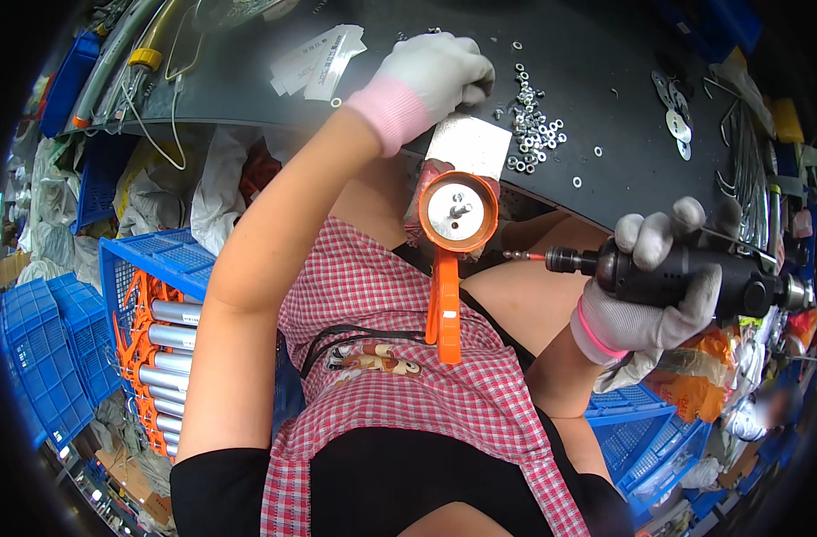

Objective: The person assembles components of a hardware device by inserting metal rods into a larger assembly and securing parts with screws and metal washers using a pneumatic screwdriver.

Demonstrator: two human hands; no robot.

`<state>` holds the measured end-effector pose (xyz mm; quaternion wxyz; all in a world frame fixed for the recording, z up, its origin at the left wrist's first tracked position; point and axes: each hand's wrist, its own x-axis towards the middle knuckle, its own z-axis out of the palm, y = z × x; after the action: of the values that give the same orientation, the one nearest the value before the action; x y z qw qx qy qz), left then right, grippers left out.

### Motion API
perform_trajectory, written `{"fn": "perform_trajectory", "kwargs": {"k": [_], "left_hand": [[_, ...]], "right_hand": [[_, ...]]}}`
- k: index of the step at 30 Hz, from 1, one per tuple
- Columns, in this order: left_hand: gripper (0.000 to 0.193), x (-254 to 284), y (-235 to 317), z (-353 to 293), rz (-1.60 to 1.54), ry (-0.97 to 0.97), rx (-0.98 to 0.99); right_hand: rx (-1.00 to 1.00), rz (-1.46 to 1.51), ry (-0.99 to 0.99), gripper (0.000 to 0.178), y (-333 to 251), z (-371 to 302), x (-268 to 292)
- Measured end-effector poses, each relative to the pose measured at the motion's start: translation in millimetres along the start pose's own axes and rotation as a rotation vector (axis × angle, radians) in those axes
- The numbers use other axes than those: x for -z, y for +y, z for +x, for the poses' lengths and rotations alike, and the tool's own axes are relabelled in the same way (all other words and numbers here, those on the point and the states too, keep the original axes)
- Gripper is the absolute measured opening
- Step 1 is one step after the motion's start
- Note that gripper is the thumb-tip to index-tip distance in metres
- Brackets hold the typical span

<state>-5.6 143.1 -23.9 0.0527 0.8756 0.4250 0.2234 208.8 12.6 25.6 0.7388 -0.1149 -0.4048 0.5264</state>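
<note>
My left hand (437,75), in a white glove with a pink cuff, is over the dark table beside a pile of small metal nuts (536,134). Its fingers are curled together; whatever they may hold is hidden. In its white glove, my right hand (655,300) grips a black power screwdriver (672,273) whose red-sleeved bit points left. Between the hands stands an orange caulking gun (447,304), round end up, with its handle toward me. A silver disc (453,213) with a protruding threaded rod fills that end. The screwdriver bit is apart from it, to the right.
A bare metal plate (469,143) juts from the table edge behind the gun. Left, a blue crate (162,259) holds several silver-and-orange caulking guns. Oval metal plates (677,121) and bent rods (748,161) lie at right. Printed labels (323,64) lie at back left.
</note>
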Motion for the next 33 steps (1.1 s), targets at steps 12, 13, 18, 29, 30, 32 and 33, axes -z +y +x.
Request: {"fn": "perform_trajectory", "kwargs": {"k": [12,13,18,29,30,32,33], "left_hand": [[0.050,53.1,100.7,-70.1,-1.891,0.270,0.485],[0.050,53.0,102.1,-70.2,-1.892,0.271,0.485],[0.051,53.2,104.1,-72.9,-1.923,0.264,0.522],[0.030,36.0,115.3,-77.6,-1.526,0.591,0.384],[0.030,31.5,117.9,-78.2,-1.504,0.673,0.357],[0.033,28.6,121.0,-83.5,-1.516,0.674,0.380],[0.037,26.4,122.0,-86.3,-1.528,0.674,0.401]], "right_hand": [[0.106,0.010,-0.113,0.027,-37.7,39.4,-48.7],[0.104,0.048,-0.096,0.028,-35.6,39.3,-52.2],[0.152,0.026,-0.097,0.031,-30.7,36.1,-55.1],[0.020,0.033,-0.156,0.048,-24.8,28.7,-37.5],[0.016,0.032,-0.157,0.048,-23.8,26.8,-34.7],[0.043,0.015,-0.073,0.051,-19.6,23.1,-32.8],[0.129,-0.055,0.100,0.051,-11.9,16.5,-38.4]]}}
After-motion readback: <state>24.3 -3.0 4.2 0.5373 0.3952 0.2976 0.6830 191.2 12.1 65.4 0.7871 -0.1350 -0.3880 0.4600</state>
